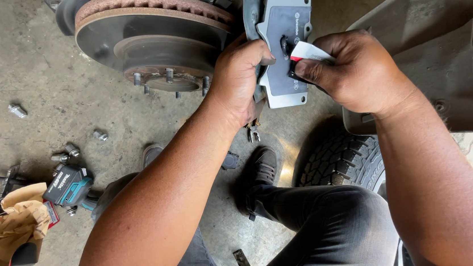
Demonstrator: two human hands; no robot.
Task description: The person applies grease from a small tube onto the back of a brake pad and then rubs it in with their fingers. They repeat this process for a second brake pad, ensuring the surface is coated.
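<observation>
Holding a grey brake pad point(286, 49) upright in my left hand point(238, 81), fingers wrapped around its left edge, just right of the rusty brake disc point(148, 32). My right hand point(356, 71) is closed around a small white packet point(310, 52) with a red tip, pinched between thumb and fingers; the packet's end touches the pad's dark backing face near its middle. Pad sits between the two hands, in front of the disc and above the concrete floor point(45, 98).

On the floor to the left: several loose lug nuts point(18, 110), a teal and black power tool point(70, 186), an open cardboard box point(6, 238) with brown paper. A tyre point(341, 161) lies flat beside my right knee. Both feet in dark shoes point(262, 165) rest on the floor beneath the hands.
</observation>
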